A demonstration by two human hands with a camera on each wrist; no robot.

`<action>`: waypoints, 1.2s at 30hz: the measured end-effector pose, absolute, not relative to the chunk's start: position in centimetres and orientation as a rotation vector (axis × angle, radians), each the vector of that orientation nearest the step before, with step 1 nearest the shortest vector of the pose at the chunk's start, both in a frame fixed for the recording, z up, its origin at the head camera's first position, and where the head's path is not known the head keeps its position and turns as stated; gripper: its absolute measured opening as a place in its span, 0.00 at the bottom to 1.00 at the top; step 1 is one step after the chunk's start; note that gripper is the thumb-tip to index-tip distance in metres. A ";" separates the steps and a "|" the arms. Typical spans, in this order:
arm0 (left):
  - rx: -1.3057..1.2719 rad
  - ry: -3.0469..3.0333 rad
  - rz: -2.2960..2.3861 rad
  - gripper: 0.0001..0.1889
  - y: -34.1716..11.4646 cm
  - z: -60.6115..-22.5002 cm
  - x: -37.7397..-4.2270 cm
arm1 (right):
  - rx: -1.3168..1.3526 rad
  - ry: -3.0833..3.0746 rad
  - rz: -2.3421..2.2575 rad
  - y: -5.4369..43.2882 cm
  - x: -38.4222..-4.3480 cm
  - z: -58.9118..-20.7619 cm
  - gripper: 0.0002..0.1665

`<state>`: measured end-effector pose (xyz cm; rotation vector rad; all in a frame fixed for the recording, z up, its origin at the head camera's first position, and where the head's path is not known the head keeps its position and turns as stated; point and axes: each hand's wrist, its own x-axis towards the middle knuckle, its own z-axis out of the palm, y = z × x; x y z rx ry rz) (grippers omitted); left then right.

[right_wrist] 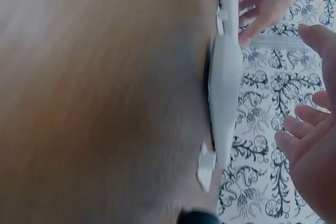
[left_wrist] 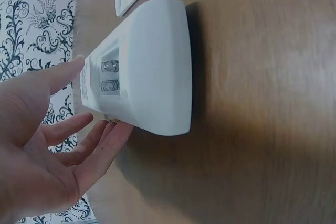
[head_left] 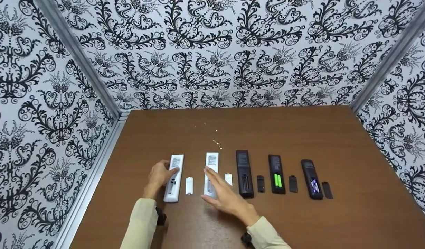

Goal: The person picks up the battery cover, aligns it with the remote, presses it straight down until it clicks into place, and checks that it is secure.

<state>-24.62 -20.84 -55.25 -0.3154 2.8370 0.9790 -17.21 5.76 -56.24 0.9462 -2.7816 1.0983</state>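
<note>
My left hand (head_left: 159, 174) grips a white remote control (head_left: 178, 160), thumb across its back and fingers along its left side. In the left wrist view, metal spring contacts (left_wrist: 109, 66) show inside its uncovered battery compartment. Just right of it lies a white battery cover (head_left: 189, 185). My right hand (head_left: 229, 199) has its fingers extended and hovers over a second white remote control (head_left: 212, 158), partly hiding it. A gap separates this hand from that remote in the right wrist view. Another white battery cover (head_left: 228, 179) lies beyond the right hand.
Farther right lie three dark remotes: one with a bare compartment (head_left: 243, 157), one holding green batteries (head_left: 277, 180), one with purple-blue batteries (head_left: 315, 186). Dark covers (head_left: 261, 183) lie beside them. Patterned walls (head_left: 205, 52) border the brown table (head_left: 285, 131) behind and at both sides.
</note>
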 end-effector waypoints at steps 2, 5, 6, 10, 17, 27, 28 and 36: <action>-0.308 2.839 0.945 0.31 -20.9 -55.4 -24.6 | 0.963 -2.782 1.070 4.9 -17.1 -56.5 0.50; -0.315 2.835 0.915 0.32 -21.2 -55.8 -24.5 | 0.969 -2.795 1.007 3.7 -16.6 -56.9 0.48; -0.320 2.832 0.913 0.32 -21.2 -55.9 -24.5 | 0.966 -2.796 0.988 3.2 -16.5 -57.1 0.47; -0.357 2.803 0.953 0.31 -21.4 -56.3 -24.4 | 0.950 -2.789 0.890 1.5 -16.2 -57.5 0.41; -0.381 2.779 0.972 0.30 -21.4 -56.2 -24.5 | 0.938 -2.711 0.511 -0.3 -17.1 -58.4 0.34; -0.378 2.786 1.009 0.30 -20.9 -55.9 -24.7 | 0.938 -2.721 0.426 -0.6 -18.3 -58.6 0.33; -0.386 2.790 1.019 0.30 -20.8 -55.9 -24.7 | 0.945 -2.728 0.438 -0.7 -18.4 -58.6 0.33; -0.411 2.822 1.068 0.26 -20.7 -56.1 -24.9 | 0.965 -2.751 0.381 -1.3 -18.4 -58.6 0.16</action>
